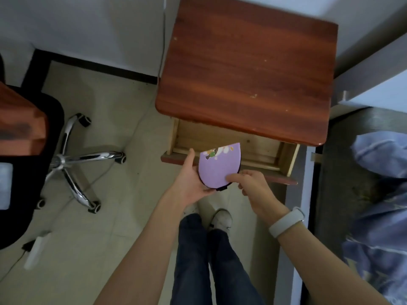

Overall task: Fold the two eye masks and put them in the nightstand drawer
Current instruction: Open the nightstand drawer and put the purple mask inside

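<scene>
Purple eye mask (217,167) folded in half, cartoon print, black backing, w/ both hands

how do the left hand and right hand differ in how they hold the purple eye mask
The left hand lies palm-up under the folded eye mask, cradling its left edge with the thumb pointing toward the drawer. The right hand comes from the other side and pinches the mask's lower right edge between its fingertips. The right wrist wears a white band; the left wrist is bare. Both hands touch the same mask, over the open drawer's front edge.
</scene>
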Demonstrator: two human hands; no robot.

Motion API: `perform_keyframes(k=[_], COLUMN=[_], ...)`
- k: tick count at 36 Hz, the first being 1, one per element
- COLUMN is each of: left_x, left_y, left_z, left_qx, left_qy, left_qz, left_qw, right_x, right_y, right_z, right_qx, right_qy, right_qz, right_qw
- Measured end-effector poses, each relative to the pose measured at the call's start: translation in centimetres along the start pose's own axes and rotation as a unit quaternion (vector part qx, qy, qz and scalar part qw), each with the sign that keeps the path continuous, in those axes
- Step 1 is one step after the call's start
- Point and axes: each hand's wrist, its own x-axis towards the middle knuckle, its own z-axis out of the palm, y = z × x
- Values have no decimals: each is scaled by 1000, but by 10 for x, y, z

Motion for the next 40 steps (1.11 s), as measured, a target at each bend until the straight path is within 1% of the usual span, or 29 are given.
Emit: perform_keyframes(k=[1, 3, 5, 6, 8, 11, 13, 15, 17, 18, 20, 21, 22, 24, 26, 27, 28, 30, 31, 32, 34, 37, 38, 40], left_x=[1, 0, -1, -2, -6, -14, -17, -17, -16, -14, -10, -9, -7, -5, -3, -1, 0, 5, 7, 9, 14, 21, 23, 27], left_y=[2, 5, 7, 8, 10, 14, 16, 18, 20, 22, 26, 28, 30, 34, 35, 36, 36, 35, 34, 33, 28, 23, 22, 23], left_z=[-1, -8, -16, -18, -21, -23, -26, -27, -26, -27, -26, -26, -24, -21, -19, -21, -24, -35, -41, -47, -59, -74, -77, -80], left_qx=[32, 136, 235, 270, 321, 371, 403, 433, 436, 422, 389, 378, 373, 392, 420, 444, 484, 581, 621, 654, 712, 793, 800, 796], left_qy=[7, 38, 71, 84, 91, 56, 36, 38, 73, 104, 159, 172, 178, 180, 188, 206, 235, 296, 309, 304, 260, 191, 185, 189], left_qz=[18, 72, 123, 139, 155, 164, 161, 161, 182, 200, 244, 259, 269, 284, 304, 321, 340, 362, 365, 367, 375, 386, 395, 407], left_qw=[999, 987, 961, 949, 930, 912, 900, 886, 879, 878, 874, 872, 870, 856, 834, 811, 771, 666, 621, 587, 534, 432, 412, 407], right_x=[1, 5, 8, 9, 12, 22, 26, 28, 31, 32, 32, 32, 33, 38, 45, 50, 55, 68, 76, 84, 101, 125, 131, 140], right_y=[1, 3, 5, 6, 3, -3, -8, -11, -14, -15, -18, -18, -18, -16, -14, -13, -12, -9, -8, -7, -8, -7, -7, -8], right_z=[-3, -4, -4, -4, -2, -1, 1, 5, 9, 11, 14, 17, 20, 24, 27, 28, 29, 31, 33, 35, 41, 51, 54, 59], right_qx=[-31, -85, -122, -124, -66, 44, 71, 93, 86, 59, -39, -82, -101, -84, -33, 0, 29, 61, 66, 66, 43, -53, -104, -203], right_qy=[-6, -35, -70, -84, -109, -170, -223, -248, -244, -237, -217, -203, -185, -129, -67, -41, -15, 42, 67, 85, 103, 110, 102, 84], right_qz=[12, 37, 36, 26, 8, 17, 16, 17, 3, -14, -62, -84, -105, -133, -121, -100, -78, -48, -41, -41, -57, -97, -114, -151], right_qw=[999, 995, 989, 988, 992, 984, 972, 964, 966, 970, 973, 972, 972, 979, 990, 994, 996, 996, 995, 993, 992, 988, 983, 964])
